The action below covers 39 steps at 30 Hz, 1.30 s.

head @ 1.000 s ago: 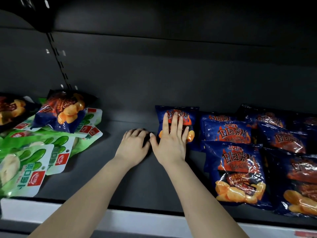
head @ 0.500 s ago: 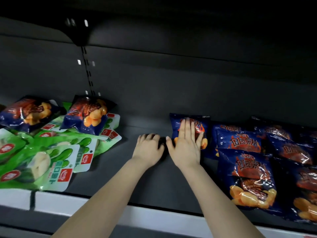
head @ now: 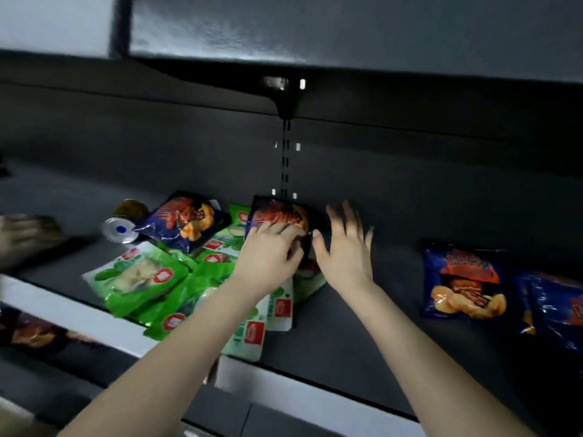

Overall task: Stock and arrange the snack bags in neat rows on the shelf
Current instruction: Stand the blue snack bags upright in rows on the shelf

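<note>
Here, at frame centre, the left hand curls its fingers over a blue snack bag on the shelf, hiding its lower half. The right hand, blurred, hovers beside it, fingers spread and empty.

One view only. Head camera: worn on you, wide-angle, faces forward and down into the shelf from just outside its front edge. Range: near, within your reach; your left hand and right hand sit mid-frame by the blue bag. Top: upper shelf from below. Left: green bags. Frame blurred, most at the left edge.
</note>
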{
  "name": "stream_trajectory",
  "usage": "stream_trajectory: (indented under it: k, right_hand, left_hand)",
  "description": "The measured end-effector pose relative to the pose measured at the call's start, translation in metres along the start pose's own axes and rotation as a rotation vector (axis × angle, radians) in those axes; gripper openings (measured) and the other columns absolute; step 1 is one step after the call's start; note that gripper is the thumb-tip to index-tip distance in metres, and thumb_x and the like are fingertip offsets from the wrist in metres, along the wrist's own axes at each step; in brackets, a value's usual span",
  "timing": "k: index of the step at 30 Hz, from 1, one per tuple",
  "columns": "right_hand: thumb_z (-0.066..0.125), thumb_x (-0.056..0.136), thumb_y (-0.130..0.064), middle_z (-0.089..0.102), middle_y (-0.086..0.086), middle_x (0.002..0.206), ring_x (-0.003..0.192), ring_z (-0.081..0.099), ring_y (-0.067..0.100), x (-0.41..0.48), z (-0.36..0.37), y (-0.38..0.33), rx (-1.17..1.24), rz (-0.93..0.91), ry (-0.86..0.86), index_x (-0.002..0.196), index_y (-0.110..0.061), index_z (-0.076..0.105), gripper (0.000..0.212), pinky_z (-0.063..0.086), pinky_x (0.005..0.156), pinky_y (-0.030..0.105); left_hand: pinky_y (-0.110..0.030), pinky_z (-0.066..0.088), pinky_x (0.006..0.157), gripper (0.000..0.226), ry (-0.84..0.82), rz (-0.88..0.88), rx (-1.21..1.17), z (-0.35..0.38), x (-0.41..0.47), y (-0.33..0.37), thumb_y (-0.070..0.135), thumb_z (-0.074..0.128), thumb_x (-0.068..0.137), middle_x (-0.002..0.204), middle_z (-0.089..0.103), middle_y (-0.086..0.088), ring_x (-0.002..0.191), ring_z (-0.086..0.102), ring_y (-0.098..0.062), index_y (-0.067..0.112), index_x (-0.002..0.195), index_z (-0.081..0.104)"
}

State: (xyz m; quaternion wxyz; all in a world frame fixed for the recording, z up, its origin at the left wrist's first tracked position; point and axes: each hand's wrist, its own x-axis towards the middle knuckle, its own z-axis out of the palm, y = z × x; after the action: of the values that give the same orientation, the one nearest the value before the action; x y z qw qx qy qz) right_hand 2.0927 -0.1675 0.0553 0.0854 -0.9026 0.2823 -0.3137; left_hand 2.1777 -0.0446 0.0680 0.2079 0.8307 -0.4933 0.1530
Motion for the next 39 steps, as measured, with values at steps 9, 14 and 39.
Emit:
stream_trajectory:
  k: [9,14,39]
  right_hand:
    - [0.046,0.089,-0.056,0.013,0.009,0.158,0.144,0.009,0.036,0.036,0.042,-0.086,-0.083,-0.054,-0.075,0.148,-0.023,0.028,0.07,0.007,0.113,0.06]
    - [0.037,0.087,-0.067,0.011,0.0,0.159,0.145,0.004,0.035,0.022,0.075,-0.086,-0.148,0.034,-0.199,0.149,-0.034,0.02,0.073,0.01,0.111,0.063]
    - [0.016,0.064,-0.081,0.032,0.003,0.15,0.138,0.023,0.036,0.01,0.093,-0.087,-0.241,0.056,-0.125,0.147,-0.03,0.026,0.098,0.023,0.107,0.061]
  left_hand:
    - [-0.039,0.034,0.101,0.048,-0.012,-0.226,-0.02,-0.007,-0.01,-0.089,0.03,0.046,0.09,0.133,0.049,-0.009,0.121,0.043,-0.032,0.013,0.135,0.044]
    - [-0.037,0.031,0.105,0.047,-0.094,-0.294,-0.082,0.023,-0.022,-0.106,0.032,0.04,0.092,0.135,0.049,-0.008,0.124,0.041,-0.029,0.014,0.136,0.042]
    - [-0.04,0.032,0.105,0.036,-0.014,-0.301,-0.151,0.042,-0.025,-0.116,0.022,0.044,0.09,0.13,0.054,-0.004,0.124,0.04,-0.028,0.017,0.125,0.054]
